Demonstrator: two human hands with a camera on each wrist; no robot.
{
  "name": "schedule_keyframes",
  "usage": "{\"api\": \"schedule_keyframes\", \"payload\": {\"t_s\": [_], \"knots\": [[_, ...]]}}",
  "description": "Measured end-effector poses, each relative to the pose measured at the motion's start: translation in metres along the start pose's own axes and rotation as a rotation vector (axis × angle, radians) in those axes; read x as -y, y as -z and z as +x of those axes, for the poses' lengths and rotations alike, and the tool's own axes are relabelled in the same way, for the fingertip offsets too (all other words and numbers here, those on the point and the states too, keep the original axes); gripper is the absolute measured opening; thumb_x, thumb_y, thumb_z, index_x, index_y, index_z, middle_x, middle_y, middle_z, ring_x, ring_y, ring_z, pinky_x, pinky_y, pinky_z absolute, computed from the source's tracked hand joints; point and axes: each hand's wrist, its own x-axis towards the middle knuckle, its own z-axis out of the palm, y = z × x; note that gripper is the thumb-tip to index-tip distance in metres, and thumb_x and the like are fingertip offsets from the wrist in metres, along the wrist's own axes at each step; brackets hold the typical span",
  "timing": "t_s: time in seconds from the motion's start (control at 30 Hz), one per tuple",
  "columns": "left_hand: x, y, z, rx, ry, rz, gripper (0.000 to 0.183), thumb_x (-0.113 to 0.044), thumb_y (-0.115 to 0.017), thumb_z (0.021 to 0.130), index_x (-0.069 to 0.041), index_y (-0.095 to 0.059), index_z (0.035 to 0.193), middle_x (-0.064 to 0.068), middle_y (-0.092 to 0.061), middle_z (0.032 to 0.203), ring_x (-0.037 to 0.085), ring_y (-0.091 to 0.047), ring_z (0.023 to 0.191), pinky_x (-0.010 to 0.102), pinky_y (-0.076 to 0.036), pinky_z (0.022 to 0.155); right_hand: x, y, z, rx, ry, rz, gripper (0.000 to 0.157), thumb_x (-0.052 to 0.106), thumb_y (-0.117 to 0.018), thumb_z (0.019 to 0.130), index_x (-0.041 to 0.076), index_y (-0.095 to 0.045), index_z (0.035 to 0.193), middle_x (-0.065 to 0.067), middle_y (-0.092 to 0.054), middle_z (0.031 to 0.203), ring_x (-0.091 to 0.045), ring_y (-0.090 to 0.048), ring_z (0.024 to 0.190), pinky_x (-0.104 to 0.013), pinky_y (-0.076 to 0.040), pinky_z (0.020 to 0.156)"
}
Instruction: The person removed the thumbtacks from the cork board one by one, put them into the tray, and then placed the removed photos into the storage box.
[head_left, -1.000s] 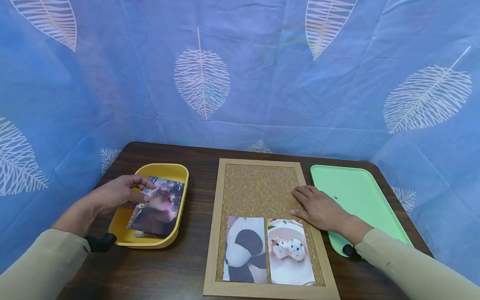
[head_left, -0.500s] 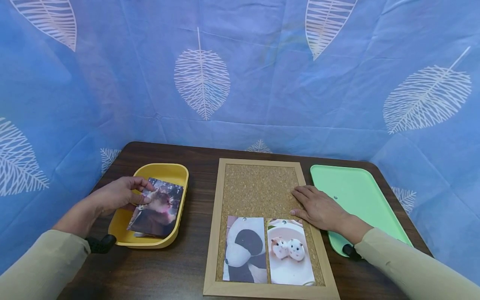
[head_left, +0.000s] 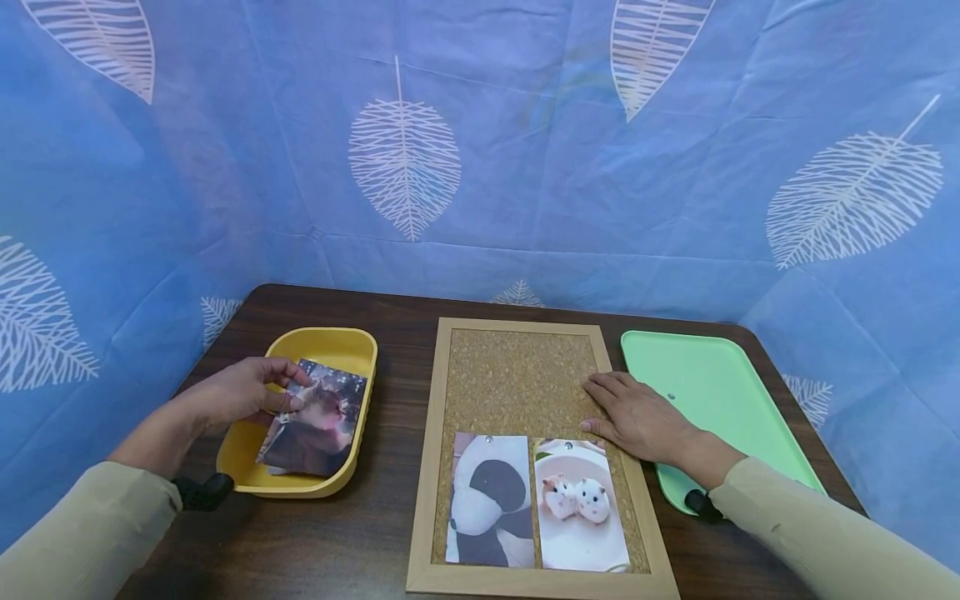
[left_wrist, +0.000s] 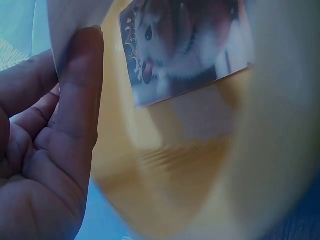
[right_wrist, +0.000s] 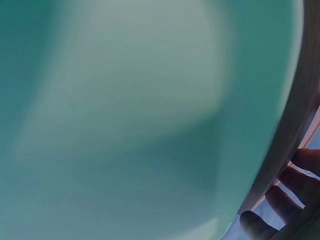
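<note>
Head view: saw first a blue leaf-patterned cloth hanging behind the back edge of a dark wooden table. Found a wood-framed cork board lying mid-table, a green tray near the table's right edge, and a yellow basket near the left edge, toward the back left corner. Noted a right hand resting across the board's right rail with fingers loose and fairly straight, apparently gripping nothing. Noted a left hand at the basket, with thumb and fingertips pinching a dark, pinkish photo by its edge, inside the rim. Made out in the left wrist view an animal picture lower in the basket, seemingly apart from the pinched sheet; could not count the pile. Counted two photos along the board's bottom edge: a panda photo and, just right, a hamster photo. Spotted last metal pins at both tops, plus a small metallic piece on the tray. Judged the work part done: bottom row pinned, basket photos apparently left for the upper cork.
</note>
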Motion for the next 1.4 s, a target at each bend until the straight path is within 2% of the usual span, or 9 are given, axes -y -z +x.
{"api": "schedule_keyframes", "payload": {"t_s": [0.43, 0.73, 0.9, 1.17, 1.4], "knots": [[0.003, -0.003, 0.002, 0.008, 0.005, 0.017, 0.036, -0.005, -0.068, 0.102, 0.003, -0.055, 0.134, 0.017, -0.058, 0.117, 0.028, -0.062, 0.096, 0.041, -0.063, 0.081, 0.001, 0.000, 0.000, 0.002, -0.002, -0.001, 0.068, 0.047, -0.059, 0.107, -0.004, -0.052, 0.152, -0.024, -0.055, 0.152, -0.044, -0.052, 0.140, -0.060, -0.047, 0.111], [0.001, -0.002, 0.001, 0.018, 0.037, 0.112, 0.041, -0.003, -0.069, 0.101, 0.007, -0.054, 0.138, 0.021, -0.065, 0.122, 0.026, -0.070, 0.099, 0.047, -0.065, 0.084, 0.002, 0.001, 0.000, 0.004, -0.008, 0.003, 0.068, 0.046, -0.059, 0.107, -0.004, -0.051, 0.153, -0.024, -0.055, 0.152, -0.044, -0.052, 0.141, -0.060, -0.047, 0.112], [-0.001, -0.003, 0.000, 0.002, 0.050, 0.144, 0.044, -0.006, -0.070, 0.101, 0.008, -0.054, 0.139, 0.025, -0.066, 0.127, 0.029, -0.072, 0.103, 0.050, -0.064, 0.088, 0.003, 0.001, 0.000, 0.003, -0.007, 0.006, 0.068, 0.046, -0.059, 0.107, -0.004, -0.051, 0.152, -0.024, -0.055, 0.152, -0.044, -0.052, 0.141, -0.060, -0.047, 0.112], [-0.009, -0.001, -0.007, -0.047, 0.058, 0.173, 0.045, -0.006, -0.065, 0.104, 0.012, -0.050, 0.142, 0.033, -0.061, 0.135, 0.043, -0.069, 0.117, 0.050, -0.063, 0.091, 0.003, 0.002, 0.000, -0.003, -0.001, 0.002, 0.067, 0.045, -0.060, 0.107, -0.004, -0.052, 0.152, -0.024, -0.056, 0.151, -0.044, -0.053, 0.140, -0.060, -0.047, 0.111], [-0.020, -0.002, -0.019, -0.061, 0.049, 0.238, 0.048, -0.014, -0.067, 0.104, 0.009, -0.050, 0.143, 0.032, -0.060, 0.139, 0.042, -0.068, 0.120, 0.050, -0.063, 0.092, 0.003, 0.004, 0.002, 0.018, -0.016, 0.018, 0.068, 0.047, -0.060, 0.107, -0.003, -0.053, 0.152, -0.023, -0.056, 0.151, -0.045, -0.052, 0.140, -0.061, -0.047, 0.112]]}}
